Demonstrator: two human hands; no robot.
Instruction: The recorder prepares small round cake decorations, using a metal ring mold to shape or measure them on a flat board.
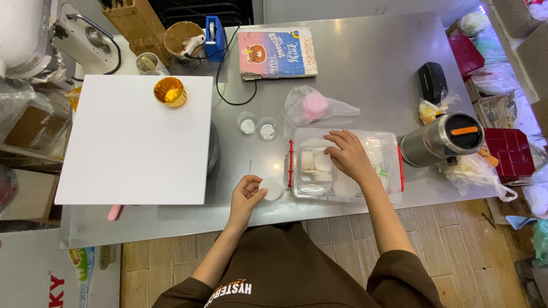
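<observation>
My left hand pinches a flat white disc just above the steel table, left of a clear plastic box with red clips. My right hand reaches into that box, fingertips on the white and cream discs stacked inside at its left end. Whether the fingers have closed on one disc is hard to tell.
A white square board lies at the left with a gold cup on it. Two small clear dishes, a bag with a pink lump, a steel tumbler lying on its side, a black object and a printed bag are around.
</observation>
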